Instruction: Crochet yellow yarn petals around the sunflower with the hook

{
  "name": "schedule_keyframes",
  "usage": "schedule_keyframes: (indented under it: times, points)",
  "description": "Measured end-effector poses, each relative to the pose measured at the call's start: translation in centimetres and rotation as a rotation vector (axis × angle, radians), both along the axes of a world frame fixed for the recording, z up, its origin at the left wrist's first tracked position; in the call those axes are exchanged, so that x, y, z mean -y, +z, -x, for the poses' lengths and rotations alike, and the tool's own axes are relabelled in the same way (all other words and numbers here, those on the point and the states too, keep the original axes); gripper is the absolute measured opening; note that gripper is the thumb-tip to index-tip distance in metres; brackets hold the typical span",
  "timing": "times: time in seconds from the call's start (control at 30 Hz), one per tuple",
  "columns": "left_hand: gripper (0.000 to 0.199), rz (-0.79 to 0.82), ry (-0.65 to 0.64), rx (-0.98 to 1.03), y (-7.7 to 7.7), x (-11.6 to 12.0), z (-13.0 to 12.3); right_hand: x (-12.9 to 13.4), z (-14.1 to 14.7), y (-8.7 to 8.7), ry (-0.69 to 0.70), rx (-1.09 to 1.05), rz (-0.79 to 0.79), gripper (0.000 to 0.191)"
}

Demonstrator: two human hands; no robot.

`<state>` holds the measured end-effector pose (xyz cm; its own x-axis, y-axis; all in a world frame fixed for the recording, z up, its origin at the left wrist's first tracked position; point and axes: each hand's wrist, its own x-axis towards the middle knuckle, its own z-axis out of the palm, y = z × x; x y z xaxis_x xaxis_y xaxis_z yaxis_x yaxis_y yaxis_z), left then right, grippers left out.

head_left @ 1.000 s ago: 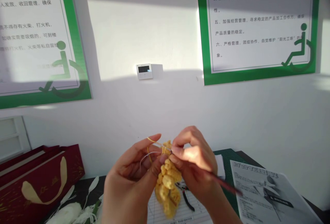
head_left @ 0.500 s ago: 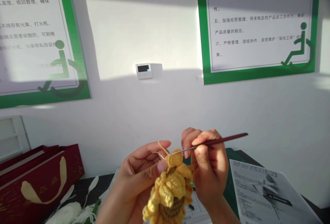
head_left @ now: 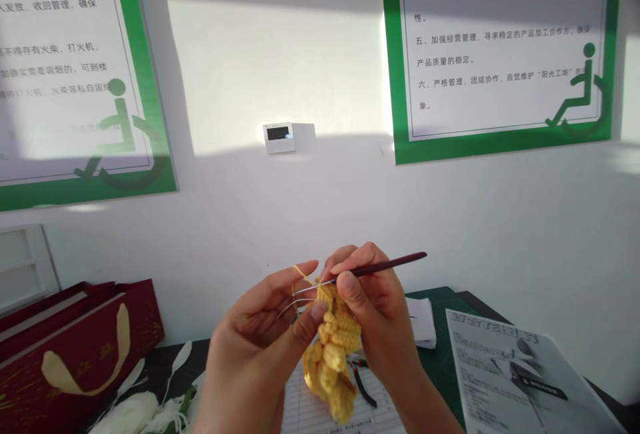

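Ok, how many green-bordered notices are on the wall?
2: the left notice and the right notice, both high on the wall; others could sit out of view.

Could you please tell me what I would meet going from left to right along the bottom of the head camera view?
dark red gift bag, white fluffy bundle, left hand, yellow crocheted piece, right hand, green cutting mat, printed sheet

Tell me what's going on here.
A person's right hand holds a crochet hook with a dark red handle, its tip at a yellow crocheted piece that the left hand grasps, with yellow yarn led over it. Below lie black-handled pliers on a ruled form, beside a green cutting mat.
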<state>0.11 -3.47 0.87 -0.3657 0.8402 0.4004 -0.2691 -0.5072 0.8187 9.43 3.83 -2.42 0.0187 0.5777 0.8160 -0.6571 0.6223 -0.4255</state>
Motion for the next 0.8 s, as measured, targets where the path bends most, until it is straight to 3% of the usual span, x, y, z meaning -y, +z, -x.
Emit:
schedule_keyframes:
  times: [0.33, 0.7, 0.8]
  points:
    - [0.039, 0.028, 0.005, -0.025, -0.1, 0.0, 0.2, -0.2, -0.2, 0.1, -0.070, 0.005, -0.025, 0.010]
    - [0.030, -0.059, 0.225, -0.236, -0.9, -0.5, 1.3, -0.3, -0.3, 0.1, -0.088, 0.014, -0.016, 0.012]
    - [0.041, -0.067, 0.167, -0.190, -0.7, -0.4, 1.2, -0.3, -0.2, 0.0, -0.109, 0.009, -0.023, 0.010]
